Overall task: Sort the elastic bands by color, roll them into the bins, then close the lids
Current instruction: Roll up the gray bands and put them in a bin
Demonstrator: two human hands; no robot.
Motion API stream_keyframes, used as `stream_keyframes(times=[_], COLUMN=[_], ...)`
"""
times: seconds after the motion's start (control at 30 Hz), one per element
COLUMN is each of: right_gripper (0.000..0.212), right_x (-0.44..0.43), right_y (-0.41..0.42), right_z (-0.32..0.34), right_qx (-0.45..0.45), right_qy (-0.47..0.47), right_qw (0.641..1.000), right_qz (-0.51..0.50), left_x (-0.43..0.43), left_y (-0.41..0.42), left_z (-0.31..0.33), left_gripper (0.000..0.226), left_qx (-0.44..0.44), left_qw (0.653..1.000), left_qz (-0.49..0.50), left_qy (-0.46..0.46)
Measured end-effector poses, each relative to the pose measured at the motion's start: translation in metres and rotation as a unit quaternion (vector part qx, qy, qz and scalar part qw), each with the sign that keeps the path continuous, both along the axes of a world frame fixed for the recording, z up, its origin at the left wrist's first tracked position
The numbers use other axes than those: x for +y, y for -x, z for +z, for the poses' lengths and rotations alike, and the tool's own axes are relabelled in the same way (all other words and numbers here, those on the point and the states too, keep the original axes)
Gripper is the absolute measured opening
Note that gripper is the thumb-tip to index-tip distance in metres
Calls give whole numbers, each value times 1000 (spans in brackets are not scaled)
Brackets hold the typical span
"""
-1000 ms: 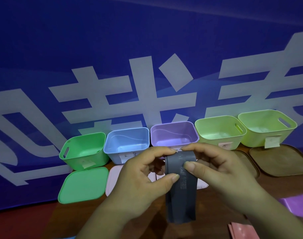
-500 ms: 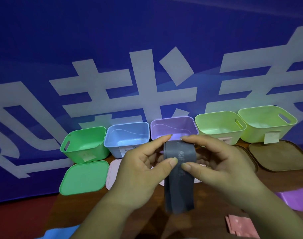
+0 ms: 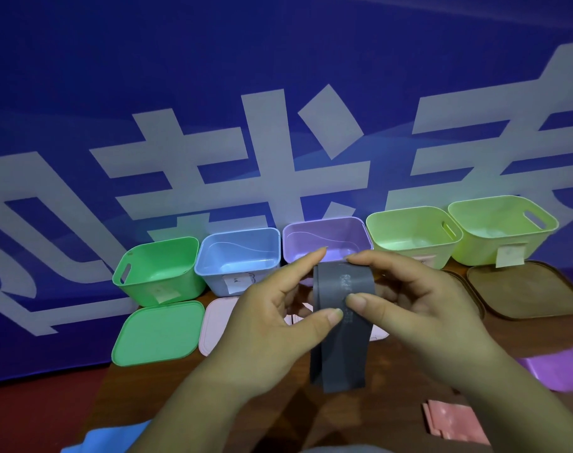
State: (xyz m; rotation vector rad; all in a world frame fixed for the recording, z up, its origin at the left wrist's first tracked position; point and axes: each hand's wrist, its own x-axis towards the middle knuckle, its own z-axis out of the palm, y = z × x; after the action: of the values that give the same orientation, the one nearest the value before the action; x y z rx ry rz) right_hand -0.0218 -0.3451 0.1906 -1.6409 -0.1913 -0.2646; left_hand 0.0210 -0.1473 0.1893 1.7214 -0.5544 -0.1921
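Left hand point(image 3: 272, 325) and right hand point(image 3: 419, 308) each keep a pinching grip on the top of the grey elastic band point(image 3: 340, 354) (its faint print too blurred to read), which hangs over the surface point(image 3: 154, 393) before the purple bin point(image 3: 324, 237), beside the blue bin point(image 3: 239, 253) with its illegibly scribbled paper label point(image 3: 234, 284).
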Motion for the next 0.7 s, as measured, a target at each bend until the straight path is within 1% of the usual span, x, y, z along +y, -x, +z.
stream_keyframes(times=[0.1, 0.2, 0.4, 0.53, 0.6, 0.7], right_gripper=[54, 57, 53, 35, 35, 46], right_x=[-1, -1, -4, -6, -6, -7], right_y=[1, 0, -1, -3, -4, -2], right_z=[-1, -1, -2, -3, -5, -7], right_qx=[17, 23, 30, 45, 53, 57], right_qy=[-29, -39, -37, -28, -30, -21], right_qw=[999, 999, 999, 999, 998, 998], right_qz=[3, 1, 8, 8, 16, 25], left_x=[-1, -2, -5, -4, -4, -5], left_y=[1, 2, 2, 1, 1, 2], left_z=[-1, -1, -2, -3, -4, -4], left_gripper=[63, 56, 48, 47, 48, 47], left_qx=[-17, -28, -29, -17, -11, -3], left_qw=[1000, 999, 999, 999, 999, 998], left_qz=[9, 14, 23, 32, 34, 35], left_qy=[-3, 10, 31, 38, 39, 43])
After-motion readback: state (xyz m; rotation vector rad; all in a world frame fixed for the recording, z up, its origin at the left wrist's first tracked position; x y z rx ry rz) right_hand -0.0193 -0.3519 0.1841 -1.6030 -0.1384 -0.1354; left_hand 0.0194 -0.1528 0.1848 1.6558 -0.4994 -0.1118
